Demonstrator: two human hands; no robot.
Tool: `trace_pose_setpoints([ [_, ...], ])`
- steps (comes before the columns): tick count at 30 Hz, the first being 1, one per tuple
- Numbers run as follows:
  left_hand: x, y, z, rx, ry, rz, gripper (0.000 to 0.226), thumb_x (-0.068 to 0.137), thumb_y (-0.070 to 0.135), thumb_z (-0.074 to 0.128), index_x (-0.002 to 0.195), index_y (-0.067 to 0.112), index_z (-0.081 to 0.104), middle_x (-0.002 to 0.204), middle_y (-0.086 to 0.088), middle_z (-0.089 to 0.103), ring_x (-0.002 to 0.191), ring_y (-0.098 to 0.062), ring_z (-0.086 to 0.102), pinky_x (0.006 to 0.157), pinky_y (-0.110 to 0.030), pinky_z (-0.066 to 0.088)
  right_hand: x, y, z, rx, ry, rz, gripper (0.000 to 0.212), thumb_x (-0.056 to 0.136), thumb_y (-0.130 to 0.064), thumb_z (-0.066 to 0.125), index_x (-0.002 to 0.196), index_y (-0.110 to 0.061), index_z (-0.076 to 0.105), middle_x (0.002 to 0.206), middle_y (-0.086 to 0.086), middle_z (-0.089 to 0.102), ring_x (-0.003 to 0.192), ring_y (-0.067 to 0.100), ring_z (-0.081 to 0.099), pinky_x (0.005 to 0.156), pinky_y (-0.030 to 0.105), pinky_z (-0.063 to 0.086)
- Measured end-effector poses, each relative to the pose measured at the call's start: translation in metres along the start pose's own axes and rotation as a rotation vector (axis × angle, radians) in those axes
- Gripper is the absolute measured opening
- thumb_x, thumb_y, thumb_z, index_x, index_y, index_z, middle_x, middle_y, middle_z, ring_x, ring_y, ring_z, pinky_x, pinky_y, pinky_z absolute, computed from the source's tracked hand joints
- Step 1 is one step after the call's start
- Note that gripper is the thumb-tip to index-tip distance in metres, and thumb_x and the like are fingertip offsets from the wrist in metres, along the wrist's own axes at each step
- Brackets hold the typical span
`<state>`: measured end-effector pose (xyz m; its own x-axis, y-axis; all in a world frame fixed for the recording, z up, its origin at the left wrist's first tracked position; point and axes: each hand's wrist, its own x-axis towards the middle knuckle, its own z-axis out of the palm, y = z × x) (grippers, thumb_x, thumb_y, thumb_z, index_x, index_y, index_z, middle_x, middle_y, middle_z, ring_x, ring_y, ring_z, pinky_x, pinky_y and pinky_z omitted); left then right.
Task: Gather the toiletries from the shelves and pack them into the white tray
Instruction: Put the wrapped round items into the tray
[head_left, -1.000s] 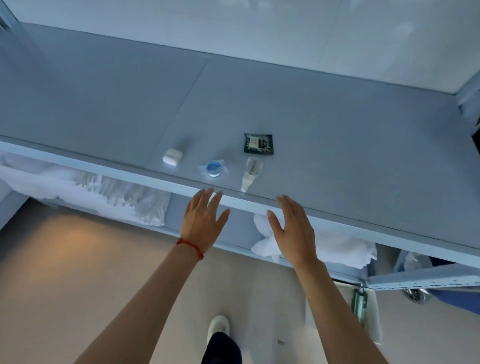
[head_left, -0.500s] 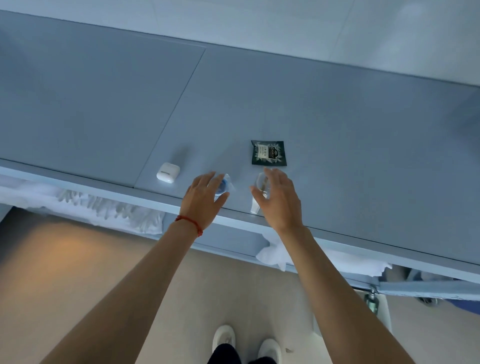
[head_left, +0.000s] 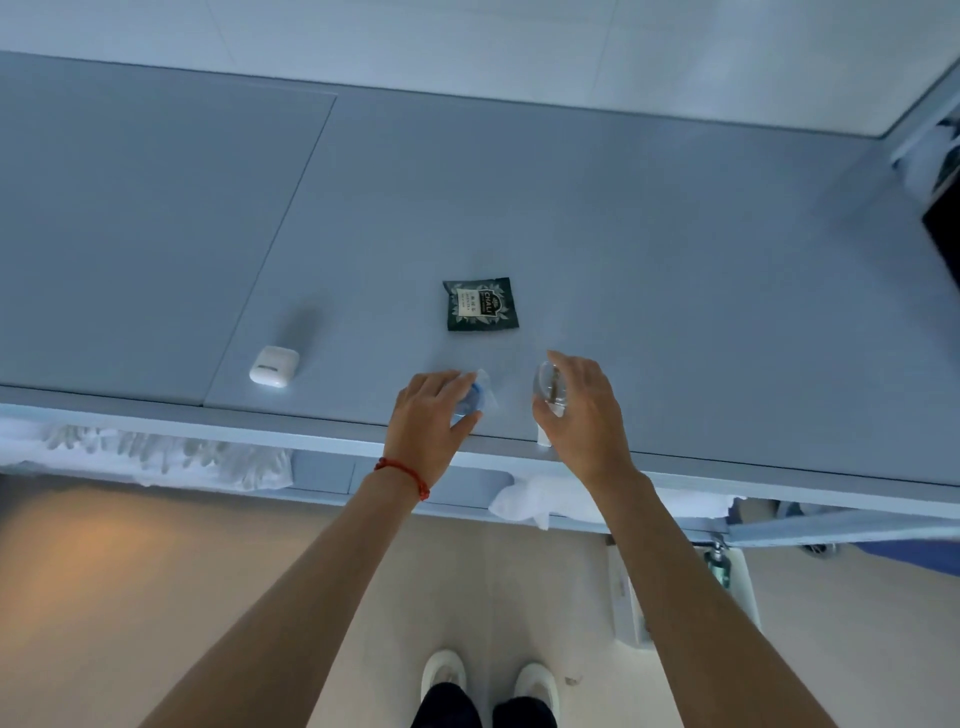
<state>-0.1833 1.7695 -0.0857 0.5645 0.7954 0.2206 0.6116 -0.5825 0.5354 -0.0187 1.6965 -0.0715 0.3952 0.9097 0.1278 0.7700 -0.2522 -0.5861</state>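
Note:
On the grey top shelf, near its front edge, my left hand closes over a small clear packet with a blue round item inside. My right hand grips a clear-wrapped toiletry item whose white end sticks out below my palm. A dark green sachet lies flat just beyond both hands. At lower right, on the floor side, a white tray holds a green bottle, mostly hidden by my right arm.
A white earbud case sits on the shelf left of my hands. White towels and a folded cloth lie on the lower shelf. My white shoes stand on the beige floor.
Both hands reached forward from the shelf edge onto the shelf top. The left settled over the blue packet and the right closed around the clear-wrapped item.

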Motion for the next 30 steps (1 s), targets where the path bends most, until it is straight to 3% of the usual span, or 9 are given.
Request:
trace_pose_setpoints([
  [10, 0.007, 0.046, 0.028, -0.083, -0.007, 0.076, 0.043, 0.065, 0.007, 0.078, 0.105, 0.005, 0.063, 0.095, -0.017, 0.067, 0.087, -0.038, 0.058, 0.074, -0.044, 0.048, -0.026, 0.037, -0.044, 0.05, 0.103, 0.154, 0.041, 0.078, -0.014, 0.067, 0.117, -0.009, 0.056, 0.112, 0.013, 0.058, 0.099, 0.026, 0.056, 0.085, 0.029, 0.041],
  [15, 0.001, 0.074, 0.038, -0.085, -0.012, 0.153, 0.039, 0.067, 0.013, 0.074, 0.104, 0.005, 0.063, 0.096, -0.017, 0.067, 0.087, -0.037, 0.059, 0.074, -0.043, 0.047, -0.058, 0.052, -0.068, 0.096, 0.205, 0.167, 0.043, 0.073, -0.009, 0.07, 0.114, -0.01, 0.059, 0.106, 0.012, 0.06, 0.092, 0.027, 0.058, 0.082, 0.041, 0.051],
  [20, -0.012, 0.122, 0.05, -0.09, -0.005, 0.211, 0.038, 0.068, 0.016, 0.071, 0.104, 0.006, 0.064, 0.095, -0.015, 0.068, 0.086, -0.036, 0.06, 0.074, -0.041, 0.047, -0.093, 0.078, -0.1, 0.119, 0.248, 0.196, 0.044, 0.073, -0.01, 0.072, 0.115, -0.011, 0.058, 0.106, 0.012, 0.059, 0.09, 0.027, 0.058, 0.078, 0.044, 0.053],
  [25, -0.033, 0.184, 0.079, -0.101, -0.027, 0.248, 0.04, 0.067, 0.011, 0.077, 0.105, 0.005, 0.064, 0.097, -0.015, 0.068, 0.088, -0.037, 0.06, 0.077, -0.044, 0.049, -0.141, 0.119, -0.139, 0.189, 0.261, 0.251, 0.044, 0.077, -0.011, 0.071, 0.118, -0.011, 0.056, 0.111, 0.011, 0.058, 0.097, 0.025, 0.056, 0.085, 0.043, 0.05],
  [30, -0.071, 0.254, 0.127, -0.094, -0.053, 0.25, 0.04, 0.068, 0.025, 0.066, 0.105, 0.007, 0.064, 0.097, -0.013, 0.068, 0.089, -0.034, 0.061, 0.076, -0.041, 0.048, -0.197, 0.185, -0.183, 0.195, 0.278, 0.286, 0.044, 0.077, -0.012, 0.071, 0.118, -0.008, 0.057, 0.112, 0.013, 0.06, 0.098, 0.027, 0.058, 0.085, 0.041, 0.051],
])
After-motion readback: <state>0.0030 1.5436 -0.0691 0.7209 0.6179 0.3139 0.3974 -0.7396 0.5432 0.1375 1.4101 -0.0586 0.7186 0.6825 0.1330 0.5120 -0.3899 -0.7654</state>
